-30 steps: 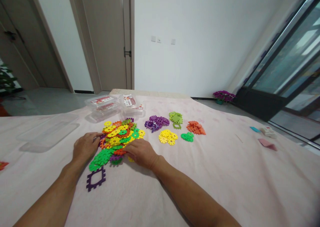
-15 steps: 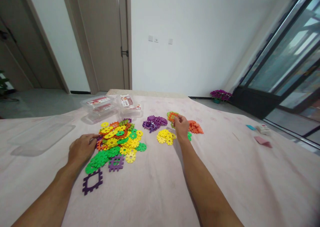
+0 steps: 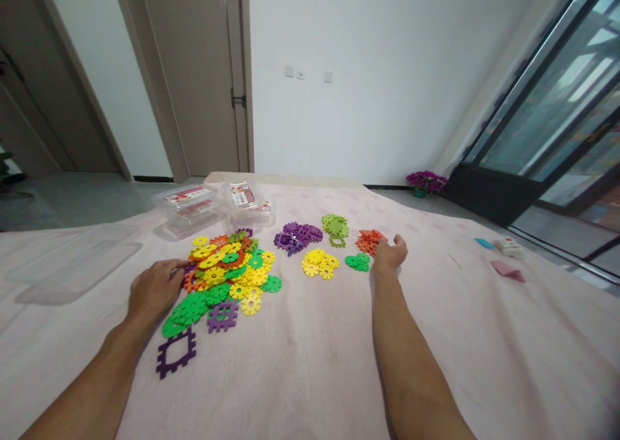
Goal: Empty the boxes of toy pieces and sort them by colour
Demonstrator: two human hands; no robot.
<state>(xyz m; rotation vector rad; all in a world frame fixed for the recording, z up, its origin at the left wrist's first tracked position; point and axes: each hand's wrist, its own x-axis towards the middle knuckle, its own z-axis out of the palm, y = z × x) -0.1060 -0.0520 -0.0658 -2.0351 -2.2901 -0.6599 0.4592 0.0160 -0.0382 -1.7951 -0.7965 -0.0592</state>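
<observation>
A mixed heap of flat toothed plastic pieces in yellow, green, orange and purple lies on the pale pink cloth. My left hand rests at the heap's left edge, fingers loosely curled against the pieces. To the right lie sorted small piles: purple, light green, yellow, dark green and orange. My right hand is at the right edge of the orange pile, fingers curled; I cannot see anything in it. A purple square frame piece lies nearest me.
Two clear plastic boxes with red labels stand behind the heap, and a clear lid lies far left. Small pink and blue items sit at the right. A door and glass sliding doors bound the room.
My right hand left the mixed heap, went over the light green pile, and now sits at the orange pile. The heap has spread, uncovering a purple grid piece. My left hand stayed put.
</observation>
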